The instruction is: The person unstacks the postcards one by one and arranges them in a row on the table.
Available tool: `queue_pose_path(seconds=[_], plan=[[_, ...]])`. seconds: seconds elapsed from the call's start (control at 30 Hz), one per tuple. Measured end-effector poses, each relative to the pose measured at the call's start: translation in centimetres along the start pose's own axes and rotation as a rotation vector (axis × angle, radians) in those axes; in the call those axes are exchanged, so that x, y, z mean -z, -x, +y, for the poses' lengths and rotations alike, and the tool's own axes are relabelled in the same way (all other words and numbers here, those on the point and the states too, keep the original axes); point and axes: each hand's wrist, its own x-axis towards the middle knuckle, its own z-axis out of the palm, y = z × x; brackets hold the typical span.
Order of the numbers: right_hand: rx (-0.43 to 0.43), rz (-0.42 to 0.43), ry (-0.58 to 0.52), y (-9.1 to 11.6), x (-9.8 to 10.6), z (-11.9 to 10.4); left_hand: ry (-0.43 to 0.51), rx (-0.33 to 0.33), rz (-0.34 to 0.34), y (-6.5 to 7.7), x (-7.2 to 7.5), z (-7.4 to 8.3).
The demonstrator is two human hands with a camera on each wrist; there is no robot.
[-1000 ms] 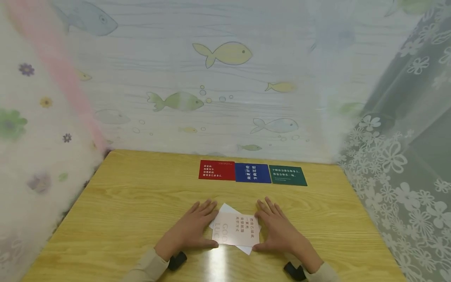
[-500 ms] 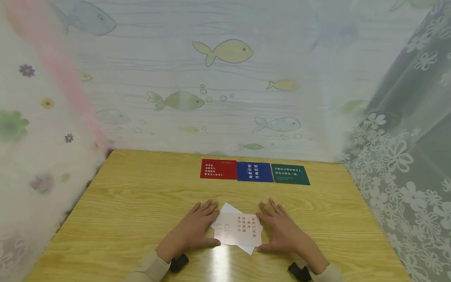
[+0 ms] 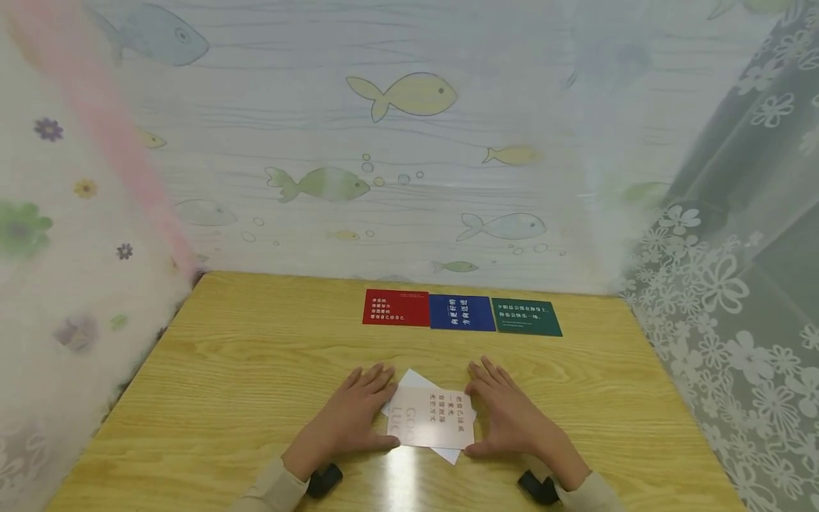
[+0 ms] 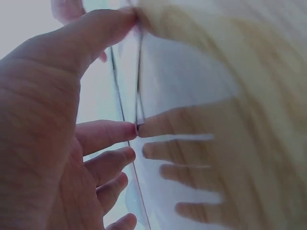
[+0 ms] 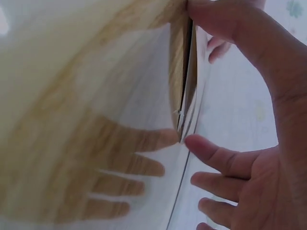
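Observation:
In the head view a pale pink card (image 3: pixel 431 419) printed with Chinese characters and "GOOD LUCK" lettering lies across a white card (image 3: pixel 411 378), whose corners stick out askew beneath it. My left hand (image 3: pixel 342 419) rests at its left side, thumb at the near corner, index finger at the far one. Mirroring it, my right hand (image 3: pixel 512 419) touches the right-hand corners with thumb and index finger. Both wrist views show the thin card edges (image 4: pixel 139 72) spanning thumb to index finger, the other fingers (image 5: pixel 216 187) extended and spread.
Along the back of the wood-grain table (image 3: pixel 256 355), a red card (image 3: pixel 396 308), a blue card (image 3: pixel 462 313) and a green card (image 3: pixel 527 317) lie in a row. Behind hangs a fish-patterned curtain (image 3: pixel 409 199); floral lace (image 3: pixel 723 299) hangs at the right.
Both hands stay at the pale card's sides with only slight shifts. The cards keep practically the same place; the head view has moved a little.

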Motion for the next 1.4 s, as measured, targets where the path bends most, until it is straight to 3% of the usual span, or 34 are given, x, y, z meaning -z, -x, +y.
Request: queue_pose_path(seconds=[0.5,0.73,1.17,1.4], plan=[[0.047,0.105,0.019,0.6,-0.1,0.0,0.083,-0.012,0.002,0.1,-0.1,-0.5],[0.064,0.142,0.048,0.8,-0.2,-0.1,0.049,-0.071,0.079,0.2,0.1,-0.6],[0.121,0.229,0.019,1.1,-0.1,-0.7,0.013,-0.077,0.202,0.9,0.9,-0.8],[0.122,0.226,0.011,0.6,-0.2,-1.6,0.014,-0.113,0.266,1.6,1.4,-1.7]])
